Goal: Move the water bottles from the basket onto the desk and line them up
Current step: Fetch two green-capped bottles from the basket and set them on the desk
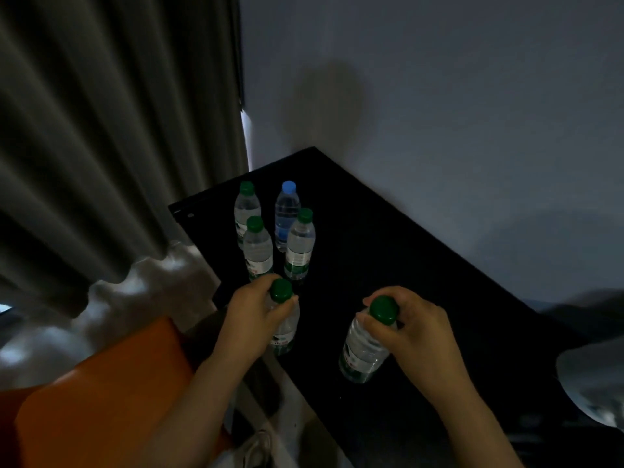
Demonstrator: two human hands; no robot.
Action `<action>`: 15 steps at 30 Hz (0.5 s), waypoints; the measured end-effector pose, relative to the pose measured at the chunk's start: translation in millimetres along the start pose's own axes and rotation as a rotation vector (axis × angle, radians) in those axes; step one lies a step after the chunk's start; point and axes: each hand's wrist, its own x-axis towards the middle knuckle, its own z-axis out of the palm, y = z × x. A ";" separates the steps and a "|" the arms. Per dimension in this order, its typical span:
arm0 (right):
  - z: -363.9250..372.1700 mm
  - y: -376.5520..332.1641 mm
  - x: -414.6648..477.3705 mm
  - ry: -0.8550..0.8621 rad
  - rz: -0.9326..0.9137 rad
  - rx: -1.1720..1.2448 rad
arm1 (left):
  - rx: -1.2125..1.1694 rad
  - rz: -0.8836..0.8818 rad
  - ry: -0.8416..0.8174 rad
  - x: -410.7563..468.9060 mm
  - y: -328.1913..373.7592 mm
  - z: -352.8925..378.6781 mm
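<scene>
Dim room, grey curtain (101, 130), pale wall (439, 96), orange seat (101, 400)

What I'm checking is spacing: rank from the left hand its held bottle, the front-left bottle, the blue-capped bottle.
1. The held bottle: gripped in the left hand itself.
2. The front-left bottle: standing just beyond that hand.
3. The blue-capped bottle: back row, right side.
</scene>
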 end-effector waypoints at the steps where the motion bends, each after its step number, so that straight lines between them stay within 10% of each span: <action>1: 3.2 0.0 2.8 0.006 0.013 0.010 | 0.007 0.003 -0.006 7.0 -5.3 1.7; 15: 36.7 8.6 23.6 0.028 0.083 -0.078 | -0.103 0.001 -0.034 59.2 -56.1 20.1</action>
